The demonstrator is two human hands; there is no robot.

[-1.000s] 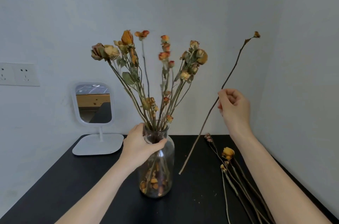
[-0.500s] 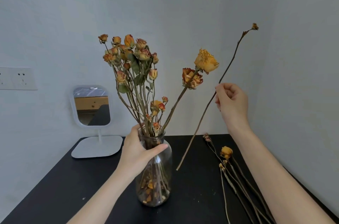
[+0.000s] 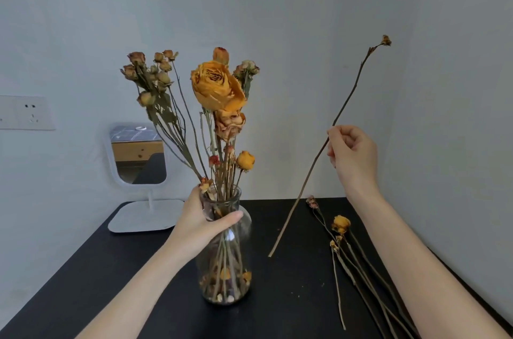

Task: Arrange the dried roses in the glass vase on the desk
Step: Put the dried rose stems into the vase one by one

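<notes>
The left grip (image 3: 202,223) curls round the neck of the glass vase (image 3: 236,263), steadying it upright on the desk (image 3: 291,297), while the right grip (image 3: 354,157) pinches one long stem (image 3: 303,186) mid-length, tilted beside the bouquet (image 3: 219,89), apparently ready to feed in.

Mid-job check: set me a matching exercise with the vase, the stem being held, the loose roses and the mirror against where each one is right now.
Things
1. glass vase
2. long thin stem
3. loose dried roses
4. mirror

Places
A. lying flat on the desk, right side
B. standing at the back left of the desk
C. pinched by the right hand, tilted
D. gripped at the neck by the left hand

Pairs: 1-D, 2-C, 3-A, 4-B
</notes>
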